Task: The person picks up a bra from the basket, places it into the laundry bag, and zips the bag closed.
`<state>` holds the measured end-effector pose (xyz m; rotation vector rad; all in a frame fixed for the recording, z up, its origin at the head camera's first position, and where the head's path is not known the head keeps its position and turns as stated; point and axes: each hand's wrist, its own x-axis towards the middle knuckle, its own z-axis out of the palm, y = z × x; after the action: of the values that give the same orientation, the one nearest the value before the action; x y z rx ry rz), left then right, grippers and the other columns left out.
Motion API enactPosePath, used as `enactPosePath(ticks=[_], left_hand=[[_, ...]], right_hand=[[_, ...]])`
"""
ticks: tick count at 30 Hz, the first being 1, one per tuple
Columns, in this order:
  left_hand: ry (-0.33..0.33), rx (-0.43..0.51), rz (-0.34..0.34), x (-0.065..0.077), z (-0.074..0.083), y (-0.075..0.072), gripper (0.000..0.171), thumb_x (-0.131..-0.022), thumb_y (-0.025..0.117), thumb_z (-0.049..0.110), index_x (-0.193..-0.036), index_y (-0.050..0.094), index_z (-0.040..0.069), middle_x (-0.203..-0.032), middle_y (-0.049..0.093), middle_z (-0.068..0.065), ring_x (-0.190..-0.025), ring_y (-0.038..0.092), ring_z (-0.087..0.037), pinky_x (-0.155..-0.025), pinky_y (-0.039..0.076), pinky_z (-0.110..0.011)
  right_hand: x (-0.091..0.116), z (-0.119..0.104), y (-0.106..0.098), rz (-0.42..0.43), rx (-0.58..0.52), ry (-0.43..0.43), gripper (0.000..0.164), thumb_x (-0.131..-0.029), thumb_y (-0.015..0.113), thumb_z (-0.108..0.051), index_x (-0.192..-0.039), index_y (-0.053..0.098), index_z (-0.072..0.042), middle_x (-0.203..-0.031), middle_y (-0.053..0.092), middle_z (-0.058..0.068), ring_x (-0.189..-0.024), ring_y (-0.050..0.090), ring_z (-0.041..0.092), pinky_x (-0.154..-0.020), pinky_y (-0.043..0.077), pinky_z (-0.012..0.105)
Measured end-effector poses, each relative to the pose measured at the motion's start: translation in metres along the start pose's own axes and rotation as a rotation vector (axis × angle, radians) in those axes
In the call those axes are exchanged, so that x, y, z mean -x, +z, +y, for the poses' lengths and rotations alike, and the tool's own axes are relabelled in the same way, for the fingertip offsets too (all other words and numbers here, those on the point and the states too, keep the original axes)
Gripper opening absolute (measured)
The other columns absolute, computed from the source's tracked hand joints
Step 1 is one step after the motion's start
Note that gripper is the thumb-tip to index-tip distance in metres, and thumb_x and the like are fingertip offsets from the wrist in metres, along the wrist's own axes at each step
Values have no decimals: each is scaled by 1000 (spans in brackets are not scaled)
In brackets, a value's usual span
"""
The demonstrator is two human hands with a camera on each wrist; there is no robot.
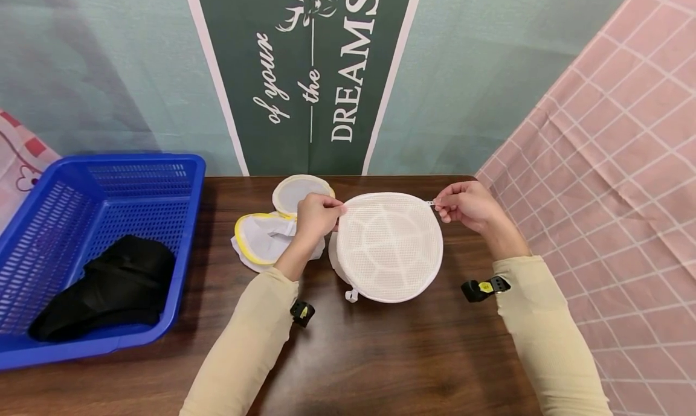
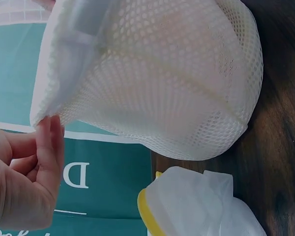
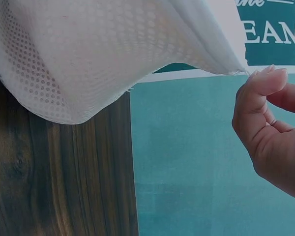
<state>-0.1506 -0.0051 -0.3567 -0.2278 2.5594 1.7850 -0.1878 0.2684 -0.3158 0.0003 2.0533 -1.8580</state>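
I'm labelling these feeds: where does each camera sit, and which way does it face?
Head: worn on the head, facing forward and down at the white mesh bag over the table; left hand, right hand and sleeves show.
Left wrist: on that wrist, facing the bag's edge, which the left hand pinches; that hand shows.
Right wrist: on that wrist, facing the bag's opposite side; the right hand shows.
Both wrist views share the bag, table and green backdrop.
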Motion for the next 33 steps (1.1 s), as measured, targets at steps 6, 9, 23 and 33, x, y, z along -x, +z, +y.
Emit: enactPosePath(ticks=[6, 9, 23, 33], left_hand=[[-17, 3, -82, -2, -1, -5, 12, -84, 64, 9, -88, 70, -1, -75, 63, -10, -66, 64, -27, -55, 53, -27], [-11, -23, -113, -4, 0, -8, 14, -84, 65, 12, -89, 70, 0, -75, 63, -9, -59, 62, -20, -55, 53, -27], [27, -107, -180, -4, 16, -11, 20, -85, 64, 19, -98, 69, 4, -88, 63, -9, -64, 61, -19, -62, 54, -32], [41, -128, -150, -3, 19, -5, 17, -86, 63, 17, -91, 70, 2, -82, 64, -10, -61, 63, -21, -52, 49, -21]], right_hand=[[-1, -1, 1, -16, 33, -22, 20, -87, 47, 10, -72, 58, 3, -63, 58, 9, -51, 53, 13, -48, 48, 23], [0, -5, 2, -26, 48, -27, 18, -87, 47, 9, -74, 57, 4, -63, 58, 9, -51, 53, 14, -49, 48, 24], [1, -24, 9, -74, 103, -30, 15, -88, 46, 9, -76, 56, 8, -65, 57, 10, -51, 53, 14, -49, 48, 24], [0, -24, 11, -31, 89, -34, 17, -88, 47, 9, -75, 57, 7, -64, 57, 10, -51, 52, 14, -47, 48, 23]])
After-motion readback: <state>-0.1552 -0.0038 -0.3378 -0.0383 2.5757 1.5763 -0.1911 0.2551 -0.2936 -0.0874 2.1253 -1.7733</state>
